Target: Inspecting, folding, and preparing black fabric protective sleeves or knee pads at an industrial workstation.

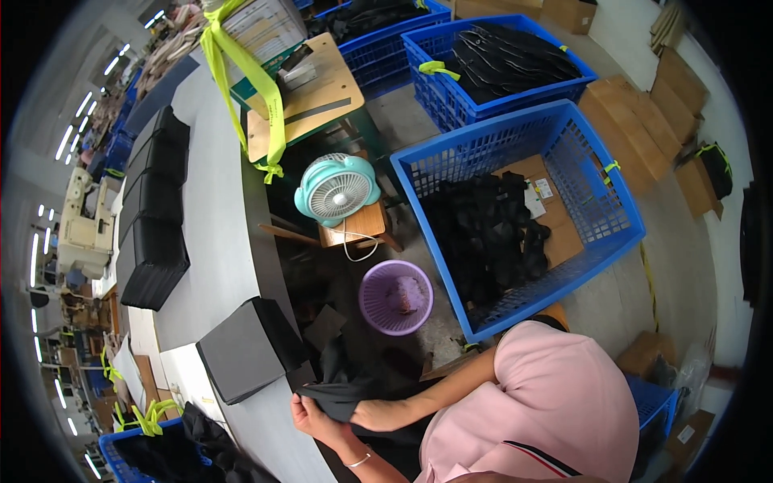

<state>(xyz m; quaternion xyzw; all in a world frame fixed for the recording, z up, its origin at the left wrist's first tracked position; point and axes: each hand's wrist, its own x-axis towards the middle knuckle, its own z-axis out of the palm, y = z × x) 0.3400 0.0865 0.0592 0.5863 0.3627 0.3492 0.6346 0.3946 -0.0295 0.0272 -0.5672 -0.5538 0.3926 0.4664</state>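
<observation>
A piece of black fabric (332, 393) is stretched between my hands at the edge of the grey table (211, 241). My left hand (316, 420), with a bracelet at its wrist, pinches the fabric's left end. Closed on the same cloth a little to the right is my right hand (380, 414). More black cloth hangs below and behind them, its extent hidden. Just beyond my left hand, a stack of dark grey and black panels (241, 354) lies at the table edge.
Black stacks (153, 213) line the table's far side. A purple basket (394, 298) stands on the floor near a teal fan (338, 191) on a wooden stool (362, 225). To the right, a large blue crate (515, 318) holds black pieces; another blue crate (431, 97) stands behind.
</observation>
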